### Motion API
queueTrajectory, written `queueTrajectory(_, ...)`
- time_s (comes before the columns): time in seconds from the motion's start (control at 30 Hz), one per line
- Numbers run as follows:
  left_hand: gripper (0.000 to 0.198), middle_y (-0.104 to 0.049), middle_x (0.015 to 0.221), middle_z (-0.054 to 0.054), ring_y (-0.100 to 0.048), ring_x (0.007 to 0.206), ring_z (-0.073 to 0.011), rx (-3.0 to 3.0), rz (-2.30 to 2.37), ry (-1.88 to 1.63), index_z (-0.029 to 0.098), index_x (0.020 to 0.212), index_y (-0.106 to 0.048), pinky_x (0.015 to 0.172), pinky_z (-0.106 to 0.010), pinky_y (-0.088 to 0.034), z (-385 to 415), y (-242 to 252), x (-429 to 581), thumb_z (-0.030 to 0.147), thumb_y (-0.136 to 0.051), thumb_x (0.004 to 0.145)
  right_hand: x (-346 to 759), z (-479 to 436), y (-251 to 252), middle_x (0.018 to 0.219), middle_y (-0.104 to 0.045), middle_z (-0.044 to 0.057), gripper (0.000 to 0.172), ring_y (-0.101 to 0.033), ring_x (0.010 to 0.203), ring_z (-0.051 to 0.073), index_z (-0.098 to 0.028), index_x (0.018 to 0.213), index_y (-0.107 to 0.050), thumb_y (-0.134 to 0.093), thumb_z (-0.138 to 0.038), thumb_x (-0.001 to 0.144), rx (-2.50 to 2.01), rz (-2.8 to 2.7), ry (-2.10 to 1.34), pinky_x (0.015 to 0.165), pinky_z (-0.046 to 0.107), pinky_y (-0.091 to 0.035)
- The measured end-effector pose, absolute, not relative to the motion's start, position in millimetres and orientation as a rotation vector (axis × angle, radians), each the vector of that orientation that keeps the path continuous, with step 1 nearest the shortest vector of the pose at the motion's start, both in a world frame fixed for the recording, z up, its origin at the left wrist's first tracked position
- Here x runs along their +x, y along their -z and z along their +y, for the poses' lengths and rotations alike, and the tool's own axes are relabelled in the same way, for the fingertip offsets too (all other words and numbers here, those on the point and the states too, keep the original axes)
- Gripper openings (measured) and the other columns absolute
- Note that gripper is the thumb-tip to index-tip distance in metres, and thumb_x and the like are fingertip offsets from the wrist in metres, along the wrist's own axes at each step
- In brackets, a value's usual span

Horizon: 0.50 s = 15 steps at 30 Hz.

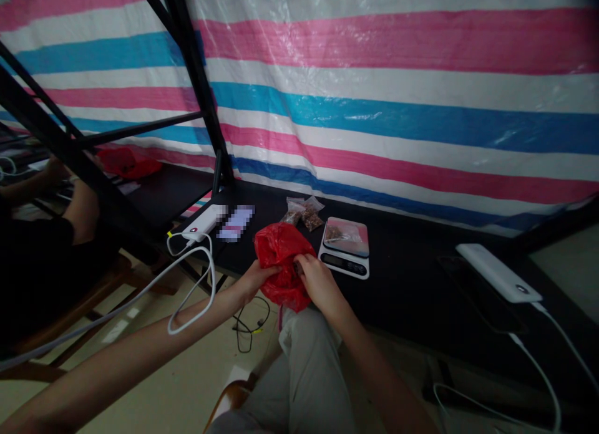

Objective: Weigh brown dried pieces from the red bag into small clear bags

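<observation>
A red plastic bag (281, 265) is gathered between the left hand (255, 281) and right hand (321, 285), apparently pinching it; small filled packets (302, 213) lie beside a kitchen scale (344, 247).

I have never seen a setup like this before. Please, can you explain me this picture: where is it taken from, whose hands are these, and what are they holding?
There is no machine here. This single picture comes from a camera worn on a person's head, looking down at their own bare hands. The left hand and the right hand both hold a red plastic bag. On the black table lie a kitchen scale, small clear bags of brown pieces, and a white power bank. Another person sits at the far left.
</observation>
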<state>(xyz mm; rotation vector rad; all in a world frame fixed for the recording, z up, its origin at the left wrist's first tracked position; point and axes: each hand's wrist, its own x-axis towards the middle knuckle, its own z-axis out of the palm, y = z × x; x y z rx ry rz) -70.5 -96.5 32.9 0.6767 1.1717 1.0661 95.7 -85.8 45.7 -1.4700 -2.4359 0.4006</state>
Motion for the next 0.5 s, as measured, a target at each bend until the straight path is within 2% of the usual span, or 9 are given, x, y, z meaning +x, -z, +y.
queueTrajectory(0.27, 0.023, -0.07, 0.075, -0.01, -0.066, 0.066, -0.0192, 0.612, 1.174, -1.074, 0.007, 0.088, -0.062, 0.063, -0.027, -0.052, -90.5, -40.4, -68.9, 0.012, -0.064, 0.066, 107.2, -71.3, -32.1, 0.095, -0.063, 0.004, 0.04, -0.059, 0.09, 0.017, -0.019, 0.097, -0.056, -0.052, 0.003, 0.065, -1.344, -2.179, -0.744, 0.081, 0.026, -0.043)
queueTrajectory(0.5, 0.021, -0.07, 0.072, -0.009, -0.066, 0.063, -0.0174, 0.623, 1.2, -1.077, 0.008, 0.091, -0.061, 0.062, -0.026, -0.053, -86.9, -44.8, -68.5, 0.011, -0.059, 0.07, 108.9, -65.1, -14.4, 0.089, -0.066, 0.002, 0.042, -0.062, 0.086, 0.017, -0.021, 0.096, -0.056, -0.055, 0.003, 0.061, -1.201, -1.966, -0.989, 0.078, 0.03, -0.047)
